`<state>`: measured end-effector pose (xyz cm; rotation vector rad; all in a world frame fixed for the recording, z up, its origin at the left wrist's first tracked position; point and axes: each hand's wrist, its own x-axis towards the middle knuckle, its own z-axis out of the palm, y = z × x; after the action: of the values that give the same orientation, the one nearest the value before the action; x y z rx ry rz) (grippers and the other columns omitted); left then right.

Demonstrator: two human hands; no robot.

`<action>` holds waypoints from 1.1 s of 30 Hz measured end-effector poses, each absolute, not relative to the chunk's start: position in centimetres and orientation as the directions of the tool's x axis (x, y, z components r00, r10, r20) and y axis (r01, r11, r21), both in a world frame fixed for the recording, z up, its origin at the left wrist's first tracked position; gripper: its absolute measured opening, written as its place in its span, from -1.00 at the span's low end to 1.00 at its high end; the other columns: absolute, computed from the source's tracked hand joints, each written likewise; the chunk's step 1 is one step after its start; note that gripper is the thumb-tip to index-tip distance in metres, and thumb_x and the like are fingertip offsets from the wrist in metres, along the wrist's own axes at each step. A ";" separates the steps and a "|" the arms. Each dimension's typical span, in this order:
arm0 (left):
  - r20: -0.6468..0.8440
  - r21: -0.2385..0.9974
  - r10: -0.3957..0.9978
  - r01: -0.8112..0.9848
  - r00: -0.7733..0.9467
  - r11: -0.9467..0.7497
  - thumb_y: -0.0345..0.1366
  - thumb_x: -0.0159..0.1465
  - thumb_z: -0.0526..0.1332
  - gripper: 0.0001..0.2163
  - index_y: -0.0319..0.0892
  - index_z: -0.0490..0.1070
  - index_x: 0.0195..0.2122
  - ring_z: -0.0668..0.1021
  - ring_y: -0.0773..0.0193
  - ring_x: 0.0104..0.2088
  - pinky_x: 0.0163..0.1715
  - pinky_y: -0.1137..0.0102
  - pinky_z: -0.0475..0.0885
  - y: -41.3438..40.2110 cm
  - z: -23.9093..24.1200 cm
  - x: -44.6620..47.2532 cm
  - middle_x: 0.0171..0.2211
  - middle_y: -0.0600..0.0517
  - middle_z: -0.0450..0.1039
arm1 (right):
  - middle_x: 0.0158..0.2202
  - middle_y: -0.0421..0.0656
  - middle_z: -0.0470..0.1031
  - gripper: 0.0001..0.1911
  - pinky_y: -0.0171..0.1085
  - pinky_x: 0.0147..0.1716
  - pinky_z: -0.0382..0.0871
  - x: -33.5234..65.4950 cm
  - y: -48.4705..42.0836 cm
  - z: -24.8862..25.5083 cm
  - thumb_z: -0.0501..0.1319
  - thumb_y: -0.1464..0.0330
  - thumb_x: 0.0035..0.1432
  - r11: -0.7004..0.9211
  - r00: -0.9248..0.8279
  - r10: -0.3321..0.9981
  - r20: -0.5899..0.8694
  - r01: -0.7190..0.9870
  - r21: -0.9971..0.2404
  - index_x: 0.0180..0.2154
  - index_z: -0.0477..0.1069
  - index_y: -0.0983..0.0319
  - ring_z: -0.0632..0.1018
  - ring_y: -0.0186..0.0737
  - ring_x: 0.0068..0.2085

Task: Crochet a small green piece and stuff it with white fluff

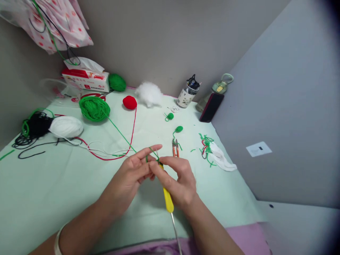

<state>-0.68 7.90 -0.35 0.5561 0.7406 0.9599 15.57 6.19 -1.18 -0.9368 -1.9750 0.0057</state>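
Note:
My right hand point(176, 182) is closed around a yellow-handled crochet hook point(168, 198), whose metal tip sits at my fingertips. My left hand point(136, 170) pinches a strand of green yarn point(119, 132) wrapped over its index finger, right against the hook's tip. That strand runs back left to a green yarn ball point(94, 108) on the pale green table cover point(66, 191). Both hands meet just above the table's middle front.
Orange snips point(175, 147) lie just beyond my hands. Small green crocheted pieces point(179, 129), yarn scraps on a white cloth point(212, 150), a red ball point(129, 102), white stuffing point(149, 92), white yarn point(66, 126), black yarn point(35, 125), a tissue box point(86, 78), a jar point(188, 94) and a phone point(211, 107) surround them.

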 end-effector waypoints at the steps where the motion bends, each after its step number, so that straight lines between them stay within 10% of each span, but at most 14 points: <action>1: -0.325 0.671 0.854 -0.537 0.406 0.510 -0.24 0.18 0.48 -0.61 -0.13 0.62 0.06 0.26 0.47 -0.54 -0.51 0.55 0.28 8.0 -0.2 -0.8 -0.49 0.15 0.29 | -0.12 -0.10 0.62 -0.59 -0.17 -0.16 0.57 15.5 6.2 -1.1 0.26 0.55 0.27 0.705 -0.247 0.627 0.739 0.582 -0.404 0.05 0.54 0.01 0.64 -0.12 -0.09; 7: -0.290 0.713 0.895 -0.546 0.339 0.439 -0.33 0.17 0.47 -0.68 -0.11 0.65 -0.02 0.06 0.59 -0.64 -0.68 0.57 0.06 8.2 0.2 -1.1 -0.44 0.17 0.30 | -0.33 -0.13 0.58 -0.79 -0.19 -0.38 0.54 15.1 7.3 -0.8 0.17 0.31 0.41 0.444 0.075 0.892 0.445 0.029 -0.895 -0.22 0.58 0.16 0.56 -0.25 -0.41; 14: -0.208 0.853 0.955 -0.439 0.213 0.283 -0.29 0.16 0.49 -0.64 -0.04 0.64 0.01 0.41 0.40 -0.41 -0.47 0.53 0.36 7.7 -0.3 -0.3 -0.32 0.09 0.44 | -0.26 -0.14 0.63 -0.79 -0.23 -0.36 0.53 14.5 7.2 -1.1 0.21 0.43 0.37 0.515 0.034 0.853 0.521 0.113 -0.850 -0.14 0.62 0.09 0.58 -0.25 -0.33; 19: -0.316 0.704 0.887 -0.544 0.336 0.457 -0.28 0.17 0.48 -0.63 -0.12 0.64 0.03 0.18 0.49 -0.59 -0.61 0.55 0.22 8.0 -0.2 -0.4 -0.50 0.17 0.27 | -0.12 -0.10 0.62 -0.67 -0.17 -0.21 0.57 14.8 6.6 -1.6 0.22 0.50 0.33 0.632 -0.075 0.738 0.670 0.422 -0.650 -0.01 0.60 0.02 0.63 -0.18 -0.16; 26: -0.305 0.725 0.902 -0.540 0.306 0.428 -0.33 0.18 0.47 -0.76 -0.14 0.68 -0.11 0.39 0.45 -0.46 -0.41 0.54 0.39 8.6 -0.3 -0.8 -0.40 0.11 0.41 | -0.34 -0.14 0.58 -0.79 -0.24 -0.45 0.50 15.4 7.7 -0.7 0.23 0.25 0.36 0.334 0.115 0.939 0.325 -0.078 -0.939 -0.25 0.61 0.17 0.54 -0.28 -0.45; 33: -0.235 0.807 0.926 -0.471 0.295 0.355 -0.28 0.17 0.50 -0.66 0.00 0.63 -0.01 0.59 0.23 -0.13 0.00 0.34 0.42 7.9 -0.7 -0.4 -0.24 0.08 0.55 | -0.25 -0.14 0.64 -0.85 -0.28 -0.32 0.52 15.1 7.7 -1.1 0.27 0.32 0.34 0.351 0.043 0.936 0.349 -0.067 -0.934 -0.19 0.66 0.11 0.58 -0.29 -0.32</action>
<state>-0.45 7.87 -0.69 0.6922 0.7898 1.0350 15.05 7.73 -1.10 -0.9060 -1.2828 0.9558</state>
